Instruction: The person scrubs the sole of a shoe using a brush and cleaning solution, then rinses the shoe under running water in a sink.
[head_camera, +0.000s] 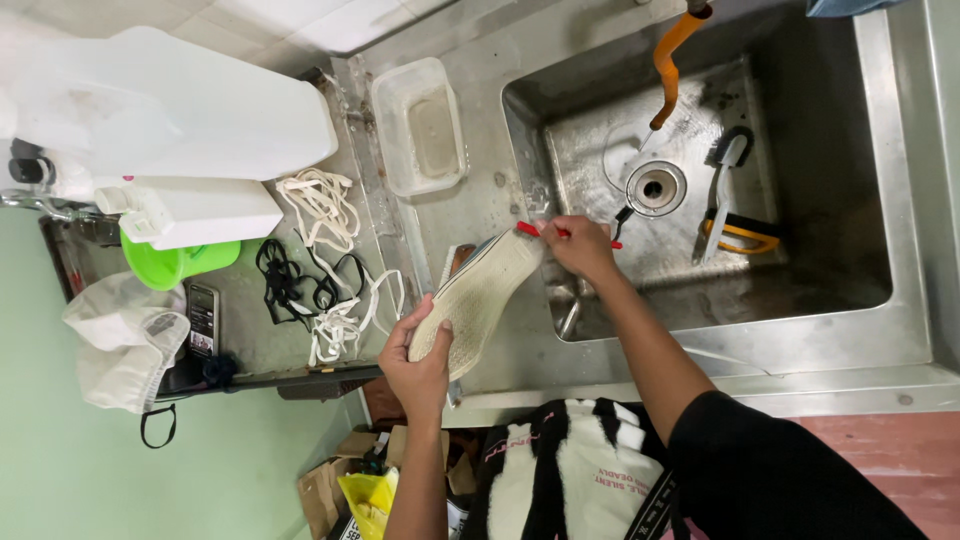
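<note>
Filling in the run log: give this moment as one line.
left hand: holds shoe, sole up | right hand: red-handled brush at shoe tip | place: over steel sink edge

The left hand (420, 360) reaches up from the lower middle on a bare, nearly upright forearm, its fingers (437, 312) curled shut in a grip with the thumb at their left. The right hand (580, 247) sits above and to the right of those fingers, closed in a pinch, wrist bent, its bare forearm running down-right into a black sleeve.
</note>
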